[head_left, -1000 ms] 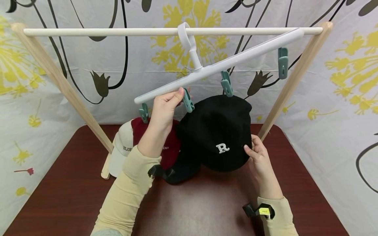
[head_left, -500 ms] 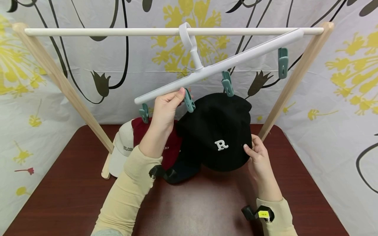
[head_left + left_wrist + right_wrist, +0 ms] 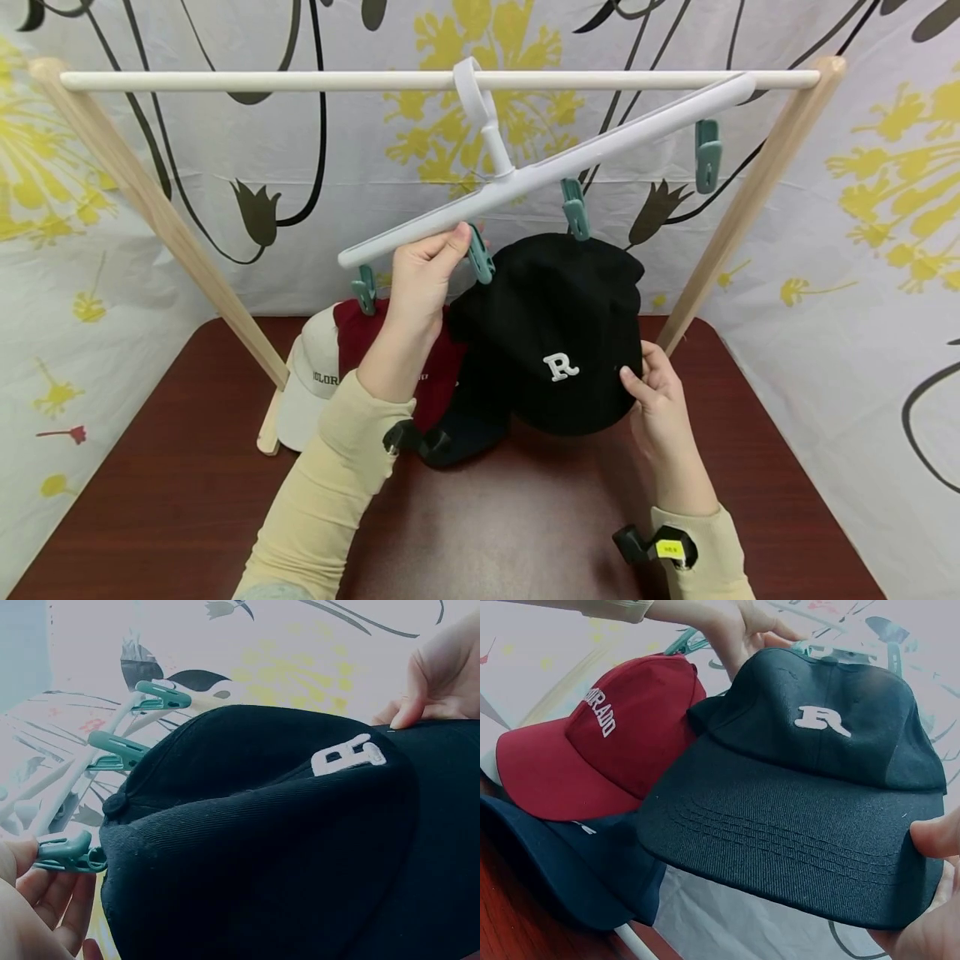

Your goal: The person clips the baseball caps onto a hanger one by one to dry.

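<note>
My left hand (image 3: 422, 279) pinches a green clip (image 3: 481, 255) on a white hanger (image 3: 540, 171), which hangs tilted from a rod, right end higher. My right hand (image 3: 660, 400) grips the brim of a black baseball cap (image 3: 525, 333) with a white letter R, thumb on top of the brim in the right wrist view. In the left wrist view the tip of the pinched clip (image 3: 71, 853) meets the cap's crown; I cannot tell whether it bites the fabric. Another green clip (image 3: 576, 210) hangs just above the cap, and one (image 3: 708, 157) at the hanger's right.
A white rod (image 3: 262, 82) spans two wooden posts (image 3: 168, 225). Behind my left arm a red and white cap (image 3: 307, 375) sits under a green clip (image 3: 364, 290). A dark navy cap (image 3: 570, 862) lies below it. The dark red tabletop (image 3: 480, 533) extends in front.
The black cap has risen slightly toward the clips. The hanger's right end has swung a little to the left. Both hands keep their holds.
</note>
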{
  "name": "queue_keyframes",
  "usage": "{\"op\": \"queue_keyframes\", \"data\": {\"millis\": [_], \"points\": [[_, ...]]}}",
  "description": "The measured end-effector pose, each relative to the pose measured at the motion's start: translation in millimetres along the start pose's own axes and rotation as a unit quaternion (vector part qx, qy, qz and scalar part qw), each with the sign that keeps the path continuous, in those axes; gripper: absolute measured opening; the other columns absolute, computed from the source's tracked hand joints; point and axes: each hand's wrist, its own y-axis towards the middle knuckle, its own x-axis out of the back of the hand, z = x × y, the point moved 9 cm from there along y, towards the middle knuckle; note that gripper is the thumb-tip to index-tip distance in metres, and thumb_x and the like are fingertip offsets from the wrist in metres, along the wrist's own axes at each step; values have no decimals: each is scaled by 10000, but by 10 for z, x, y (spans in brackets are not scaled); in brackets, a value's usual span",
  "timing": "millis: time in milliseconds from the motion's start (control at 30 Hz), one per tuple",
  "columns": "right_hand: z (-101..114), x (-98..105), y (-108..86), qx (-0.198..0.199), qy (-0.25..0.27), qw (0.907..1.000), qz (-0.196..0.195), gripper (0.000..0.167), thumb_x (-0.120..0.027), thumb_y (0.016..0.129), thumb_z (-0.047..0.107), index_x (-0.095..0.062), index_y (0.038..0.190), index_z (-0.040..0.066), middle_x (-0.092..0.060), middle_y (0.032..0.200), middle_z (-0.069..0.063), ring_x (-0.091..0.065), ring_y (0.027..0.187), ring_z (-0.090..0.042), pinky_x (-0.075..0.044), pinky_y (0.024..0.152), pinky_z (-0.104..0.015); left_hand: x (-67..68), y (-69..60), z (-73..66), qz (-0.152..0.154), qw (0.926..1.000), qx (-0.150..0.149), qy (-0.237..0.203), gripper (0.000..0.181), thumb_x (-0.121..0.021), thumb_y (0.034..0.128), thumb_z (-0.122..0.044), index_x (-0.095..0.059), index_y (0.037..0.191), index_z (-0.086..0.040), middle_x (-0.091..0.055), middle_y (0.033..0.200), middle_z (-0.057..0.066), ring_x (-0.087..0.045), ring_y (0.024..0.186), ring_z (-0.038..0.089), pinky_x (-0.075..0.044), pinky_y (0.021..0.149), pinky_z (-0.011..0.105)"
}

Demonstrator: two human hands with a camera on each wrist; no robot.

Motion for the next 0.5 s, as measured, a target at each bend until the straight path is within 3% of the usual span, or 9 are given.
{"op": "queue_keyframes", "data": {"millis": [233,400,500], "points": [[30,-33,-9,130,10,9999,-12,298,-425,946,-143,-564,1092,77,-630,1004,-25,-600,880,-124,-504,725,-224,-27,-5,-14,14,9998,-133,176,222,-626,926,-60,-700,858,138,-698,843,16,-605,987,229,-438,940,357],[82,-44,-23,252,-205,9990,-311,316,-431,933,-161,-573,1083,78,-645,985,-21,-605,871,-122,-502,727,-220,-23,-7,-23,-75,9997,-168,180,214,-632,921,-52,-697,861,143,-674,932,236,-608,981,214,-439,936,353],[119,-48,-36,318,-337,9972,-581,329,-430,921,-178,-574,1077,73,-649,968,-21,-605,862,-120,-501,724,-221,-19,-10,-17,-126,9997,-160,113,200,-635,919,-49,-718,841,116,-675,924,239,-612,985,214,-441,935,354]]}}
